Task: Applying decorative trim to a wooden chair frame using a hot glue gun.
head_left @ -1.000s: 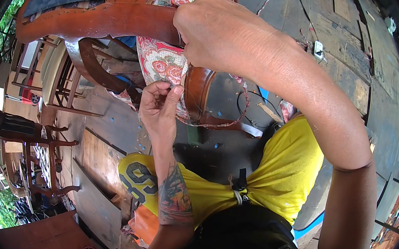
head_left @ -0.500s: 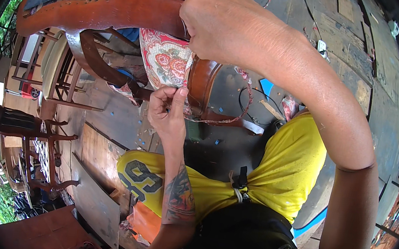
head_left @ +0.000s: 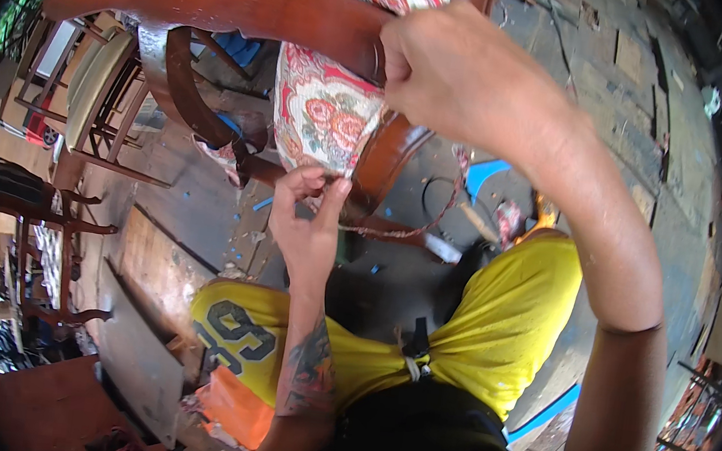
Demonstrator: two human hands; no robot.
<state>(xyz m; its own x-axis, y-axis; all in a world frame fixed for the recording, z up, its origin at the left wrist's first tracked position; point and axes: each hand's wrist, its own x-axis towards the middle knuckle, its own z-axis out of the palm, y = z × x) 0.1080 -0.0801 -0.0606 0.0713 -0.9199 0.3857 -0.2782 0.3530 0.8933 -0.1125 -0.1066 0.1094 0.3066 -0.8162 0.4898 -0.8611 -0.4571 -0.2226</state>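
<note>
A wooden chair frame (head_left: 226,1) with a reddish-brown finish lies across the top of the view. Floral fabric (head_left: 325,114) in red and cream covers its padded panel. At the panel's lower edge my left hand (head_left: 304,219) is closed, thumb and finger pinching a thin braided trim (head_left: 396,232). The trim's loose length loops off to the right, below the frame. My right hand (head_left: 450,71) is a fist against the panel's right edge, beside the wooden rail. Its fingertips are turned away, so whatever they grip is hidden.
Chairs with light seats (head_left: 95,93) stand at the left, near a dark carved chair frame (head_left: 14,186). A blue scrap (head_left: 482,179) lies on the worn board floor, right of the trim. Orange material (head_left: 238,407) sits beside my yellow-clad knee (head_left: 234,322).
The view has shifted, so the chair and both hands appear farther right. My hands keep nearly the same places on the panel, the left still pinching the trim.
</note>
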